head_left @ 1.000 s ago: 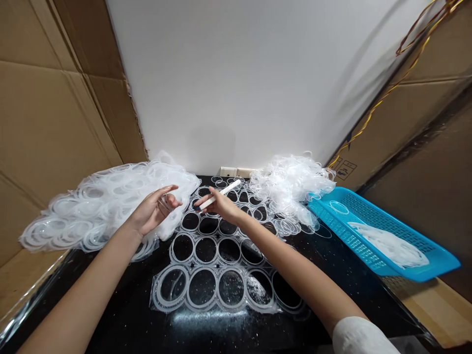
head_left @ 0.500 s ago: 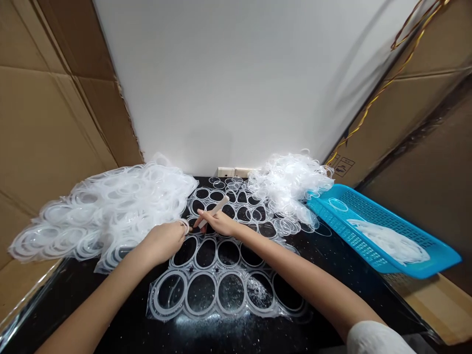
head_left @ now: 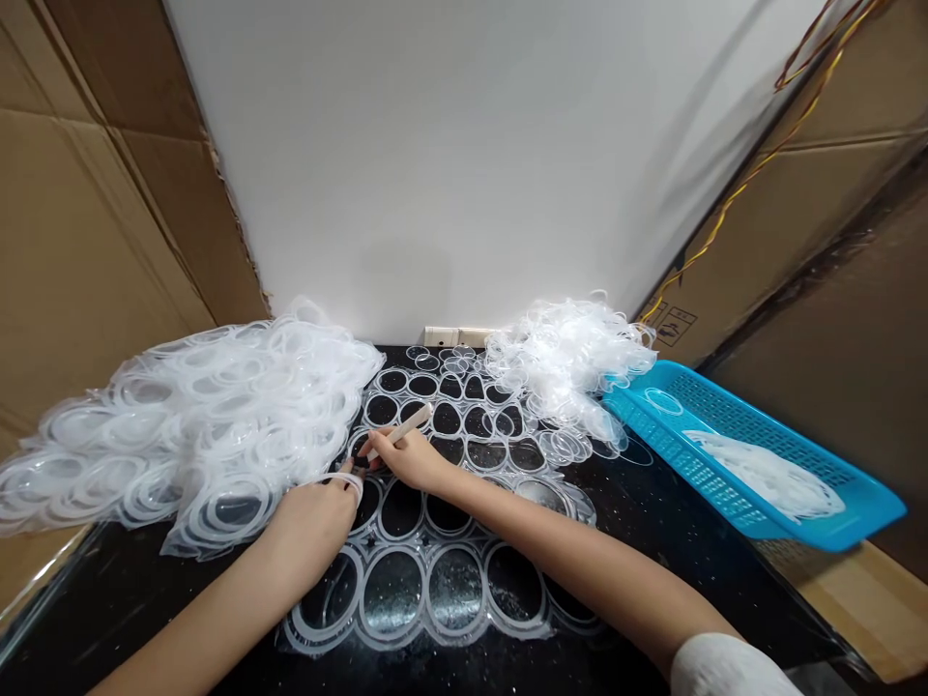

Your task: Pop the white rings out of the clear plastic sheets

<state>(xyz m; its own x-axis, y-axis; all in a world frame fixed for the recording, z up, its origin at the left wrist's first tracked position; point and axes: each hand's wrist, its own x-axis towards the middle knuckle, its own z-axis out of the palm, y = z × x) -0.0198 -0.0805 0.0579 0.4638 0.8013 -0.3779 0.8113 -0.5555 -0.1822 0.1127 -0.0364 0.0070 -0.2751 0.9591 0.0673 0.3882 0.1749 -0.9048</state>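
A translucent plastic sheet with rows of large round holes (head_left: 455, 638) lies on the black tabletop in front of me. My right hand (head_left: 410, 460) is closed around a pale pen-like stick (head_left: 401, 429), its upper end tilted up to the right and its lower tip hidden among the fingers over the sheet. Close beside it, my left hand (head_left: 313, 522) is closed, with white plastic rings (head_left: 352, 480) at its fingers. The left fingertips reach the sheet's left side, near the stick's lower end; their exact grip is partly hidden.
Ring-patterned plastic sheets (head_left: 217, 406) are heaped on the left. A pile of thin clear rings (head_left: 565, 353) stands at back right, beside a blue basket (head_left: 768, 416) holding white rings. Cardboard walls flank the table; a white panel (head_left: 464, 174) rises behind.
Both hands have moved slightly toward me and to the left, the right one still with the stick. The view has shifted a little, and the near sheet edge sits lower in the picture.
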